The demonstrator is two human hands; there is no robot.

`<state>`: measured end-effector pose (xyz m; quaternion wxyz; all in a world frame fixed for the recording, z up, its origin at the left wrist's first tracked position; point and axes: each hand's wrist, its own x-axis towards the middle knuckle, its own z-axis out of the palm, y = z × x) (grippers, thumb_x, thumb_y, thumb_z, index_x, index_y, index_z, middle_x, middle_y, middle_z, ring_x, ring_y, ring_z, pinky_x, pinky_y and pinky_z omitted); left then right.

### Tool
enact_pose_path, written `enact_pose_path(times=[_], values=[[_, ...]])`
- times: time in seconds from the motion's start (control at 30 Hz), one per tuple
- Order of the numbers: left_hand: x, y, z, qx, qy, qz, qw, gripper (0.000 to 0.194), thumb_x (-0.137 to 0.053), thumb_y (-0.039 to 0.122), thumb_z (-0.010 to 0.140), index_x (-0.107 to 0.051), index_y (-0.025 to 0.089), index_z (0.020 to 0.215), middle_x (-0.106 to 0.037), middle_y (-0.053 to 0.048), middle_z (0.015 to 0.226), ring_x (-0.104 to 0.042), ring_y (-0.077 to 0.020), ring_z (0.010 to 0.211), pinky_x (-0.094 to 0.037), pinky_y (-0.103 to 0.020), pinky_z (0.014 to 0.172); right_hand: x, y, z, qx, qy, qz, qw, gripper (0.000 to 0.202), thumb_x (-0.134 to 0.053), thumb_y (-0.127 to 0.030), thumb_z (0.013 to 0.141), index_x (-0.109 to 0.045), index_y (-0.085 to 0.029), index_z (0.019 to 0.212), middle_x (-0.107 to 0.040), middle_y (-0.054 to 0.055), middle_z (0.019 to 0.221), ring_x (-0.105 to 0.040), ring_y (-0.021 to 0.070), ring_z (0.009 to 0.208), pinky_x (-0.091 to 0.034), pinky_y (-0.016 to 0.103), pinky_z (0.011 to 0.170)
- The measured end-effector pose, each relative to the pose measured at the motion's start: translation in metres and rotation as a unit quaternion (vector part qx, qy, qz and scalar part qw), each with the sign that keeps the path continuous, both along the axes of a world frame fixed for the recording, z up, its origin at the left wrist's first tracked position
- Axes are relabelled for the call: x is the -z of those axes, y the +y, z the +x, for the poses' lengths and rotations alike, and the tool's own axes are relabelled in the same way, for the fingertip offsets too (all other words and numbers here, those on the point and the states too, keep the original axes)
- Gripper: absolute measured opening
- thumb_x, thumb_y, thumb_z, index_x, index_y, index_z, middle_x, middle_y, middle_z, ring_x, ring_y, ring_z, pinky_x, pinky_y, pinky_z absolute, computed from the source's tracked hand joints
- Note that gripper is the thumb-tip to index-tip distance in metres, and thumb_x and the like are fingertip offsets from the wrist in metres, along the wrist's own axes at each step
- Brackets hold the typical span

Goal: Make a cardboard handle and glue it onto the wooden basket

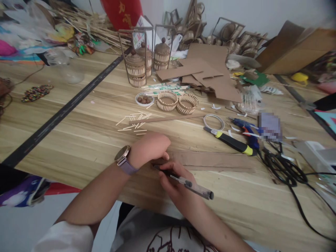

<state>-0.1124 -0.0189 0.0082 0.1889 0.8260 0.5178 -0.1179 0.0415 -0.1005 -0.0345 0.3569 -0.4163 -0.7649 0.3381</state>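
A black pen (195,189) is gripped in my right hand (175,180), its tip pointing left beside my other hand. My left hand (152,147), with a watch (123,154) on its wrist, bends over the left end of a long brown cardboard strip (210,160). Its fingers are mostly hidden behind the back of the hand, so what they hold cannot be made out. Dark lines run along the strip, which lies flat on the wooden table (99,136).
Beyond the hands are short sticks (139,120), two round stick baskets (167,100), a bowl of brown balls (144,100) and a tape roll (214,122). A utility knife (231,141), glue gun (244,125) and black cables (279,168) lie at the right.
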Motion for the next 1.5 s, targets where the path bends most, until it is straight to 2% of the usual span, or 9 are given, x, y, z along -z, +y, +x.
enact_pose_path(times=[0.7,0.97,1.13,1.23,1.37,1.5], values=[[-0.011,-0.007,0.003,-0.012,0.022,-0.011,1.000,0.018,-0.061,0.031,0.084,-0.073,0.017,0.085,-0.075,-0.009,0.080,-0.068,-0.0249,0.073,-0.037,-0.031,0.055,0.003,-0.002,-0.006,0.002,-0.010,0.017,1.000,0.010,-0.055,-0.017,0.086,-0.060,-0.025,0.088,-0.073,0.001,0.085,-0.069,0.0179,0.080,-0.052,0.034,0.079],[-0.011,-0.007,0.000,0.006,0.026,-0.013,1.000,0.017,-0.059,0.031,0.088,-0.069,0.019,0.095,-0.075,-0.007,0.083,-0.067,-0.0241,0.074,-0.037,-0.030,0.056,0.001,0.000,-0.002,0.007,-0.036,0.013,0.999,0.006,-0.055,-0.021,0.086,-0.060,-0.024,0.086,-0.072,0.001,0.080,-0.068,0.0178,0.077,-0.052,0.032,0.075],[-0.009,-0.009,0.000,0.007,0.012,-0.015,1.000,0.016,-0.059,0.033,0.089,-0.067,0.020,0.095,-0.074,-0.007,0.083,-0.067,-0.0245,0.074,-0.037,-0.030,0.056,-0.006,0.002,0.013,0.027,-0.046,0.002,0.999,0.008,-0.054,-0.019,0.086,-0.060,-0.023,0.084,-0.070,0.001,0.076,-0.067,0.0183,0.075,-0.052,0.031,0.072],[-0.010,-0.011,0.001,0.014,-0.011,-0.020,1.000,0.015,-0.060,0.027,0.088,-0.066,0.022,0.101,-0.075,-0.006,0.087,-0.067,-0.0231,0.075,-0.038,-0.029,0.059,-0.008,0.005,0.025,0.048,-0.054,0.004,0.997,0.008,-0.055,-0.021,0.087,-0.061,-0.023,0.082,-0.069,0.001,0.073,-0.066,0.0184,0.072,-0.051,0.030,0.067],[-0.013,-0.013,0.003,0.037,-0.047,-0.039,0.997,0.030,-0.059,0.015,0.088,-0.063,0.027,0.115,-0.076,-0.001,0.090,-0.068,-0.0223,0.081,-0.037,-0.027,0.061,-0.011,0.009,0.047,0.084,-0.068,-0.002,0.994,0.011,-0.056,-0.027,0.087,-0.062,-0.023,0.079,-0.067,0.001,0.069,-0.064,0.0175,0.065,-0.049,0.028,0.059],[-0.012,-0.009,0.003,0.049,-0.047,-0.075,0.995,0.039,-0.056,0.017,0.089,-0.060,0.032,0.124,-0.077,-0.001,0.098,-0.069,-0.0225,0.086,-0.038,-0.026,0.061,-0.017,0.010,0.076,0.151,-0.097,-0.020,0.984,0.015,-0.057,-0.032,0.087,-0.062,-0.022,0.078,-0.068,0.002,0.069,-0.064,0.0184,0.063,-0.049,0.028,0.057]])
